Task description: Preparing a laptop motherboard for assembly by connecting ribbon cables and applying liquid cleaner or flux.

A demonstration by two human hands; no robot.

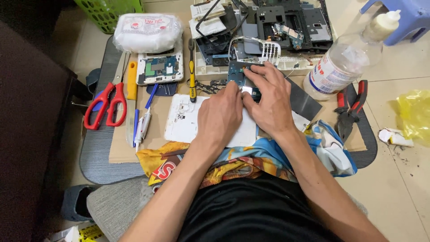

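Observation:
Both of my hands rest on a dark blue circuit board (236, 71) that lies at the far edge of a white device back cover (184, 120). My left hand (220, 114) covers the cover's right part, its fingertips at a small shiny metal part (247, 90) on the board. Pressing down on the board from above, my right hand (268, 98) has its fingers stretched to the left. What lies between the fingertips is hidden.
Red-handled scissors (106, 104), a yellow-handled knife (131, 85), pens, an opened phone (159, 68), a yellow-and-black screwdriver (191, 74), a white padded packet (145, 31), a box of dismantled parts (268, 31), a clear liquid bottle (345, 58) and red pliers (351, 105) surround the work spot.

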